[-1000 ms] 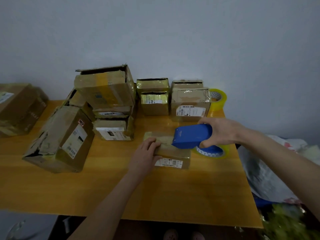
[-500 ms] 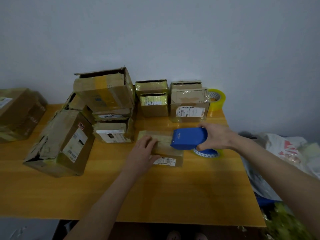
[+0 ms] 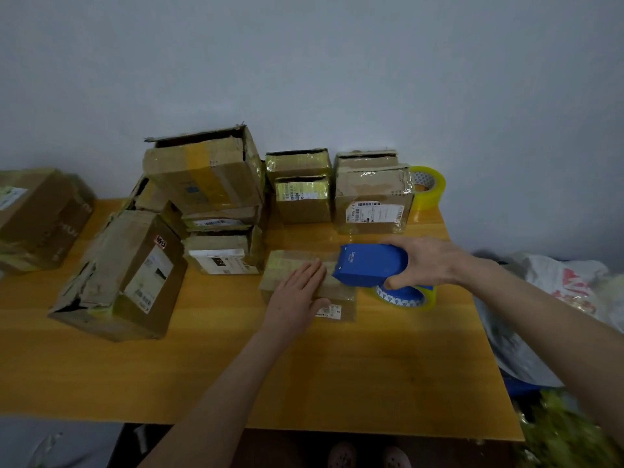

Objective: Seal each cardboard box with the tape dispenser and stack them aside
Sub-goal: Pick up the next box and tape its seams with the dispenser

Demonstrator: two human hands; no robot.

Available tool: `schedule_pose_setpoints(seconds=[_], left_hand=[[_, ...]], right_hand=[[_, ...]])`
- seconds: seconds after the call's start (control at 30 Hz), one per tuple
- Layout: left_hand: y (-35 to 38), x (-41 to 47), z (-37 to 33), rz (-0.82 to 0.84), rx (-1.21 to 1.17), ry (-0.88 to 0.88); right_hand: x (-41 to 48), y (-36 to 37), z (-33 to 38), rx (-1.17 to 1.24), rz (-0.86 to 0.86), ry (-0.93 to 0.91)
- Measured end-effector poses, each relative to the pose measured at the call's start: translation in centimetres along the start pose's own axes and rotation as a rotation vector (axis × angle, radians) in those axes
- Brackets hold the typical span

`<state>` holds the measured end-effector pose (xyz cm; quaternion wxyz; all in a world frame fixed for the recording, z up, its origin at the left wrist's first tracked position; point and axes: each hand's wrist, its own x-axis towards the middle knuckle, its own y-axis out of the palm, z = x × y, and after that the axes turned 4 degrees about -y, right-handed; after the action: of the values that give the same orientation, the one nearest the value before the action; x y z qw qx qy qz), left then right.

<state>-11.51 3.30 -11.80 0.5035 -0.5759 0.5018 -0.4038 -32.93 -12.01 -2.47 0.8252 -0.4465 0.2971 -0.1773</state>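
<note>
A small flat cardboard box (image 3: 339,300) lies on the wooden table (image 3: 337,376) in front of me. My left hand (image 3: 297,298) presses flat on its top with straight fingers. My right hand (image 3: 427,261) grips the blue tape dispenser (image 3: 368,265), whose front end sits at the box's right end. The dispenser's tape roll (image 3: 403,296) shows below my right hand.
Several worn cardboard boxes are stacked along the back of the table (image 3: 206,173), (image 3: 302,187), (image 3: 373,197). A larger box (image 3: 125,275) lies tilted at the left. A spare yellow tape roll (image 3: 427,187) stands by the wall. Plastic bags (image 3: 557,292) sit off the table's right edge.
My left hand has flattened on the box top, fingers now straight. The dispenser stays at the box's right end. The view has shifted slightly.
</note>
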Motion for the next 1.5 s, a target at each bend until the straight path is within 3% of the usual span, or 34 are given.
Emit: schedule_pose_setpoints(seconds=[0.33,0.6,0.73,1.13,1.37,1.5], left_hand=[[0.3,0.2,0.3,-0.03,0.027,0.022],[-1.1,0.4,-2.2,-0.013,0.014,-0.04],[-0.7,1.3,-4.0,0.029,0.019,0.022],[0.6,1.5,-2.9,0.066,0.096,0.071],[-0.1,1.5,-4.0,0.105,0.13,0.066],[-0.3,1.8,-5.7,0.055,0.016,-0.052]], right_hand=[[-1.5,-0.5,-3.8,0.251,0.035,0.045],[-0.2,0.9,-2.7,-0.059,0.065,0.057],[-0.1,1.1,-2.7,-0.087,0.059,0.048],[-2.3,1.5,-6.6,0.248,0.02,0.052],[-3.1,1.8,-7.7,0.03,0.042,0.118],[-2.0,3.1,-6.9,-0.045,0.074,0.107]])
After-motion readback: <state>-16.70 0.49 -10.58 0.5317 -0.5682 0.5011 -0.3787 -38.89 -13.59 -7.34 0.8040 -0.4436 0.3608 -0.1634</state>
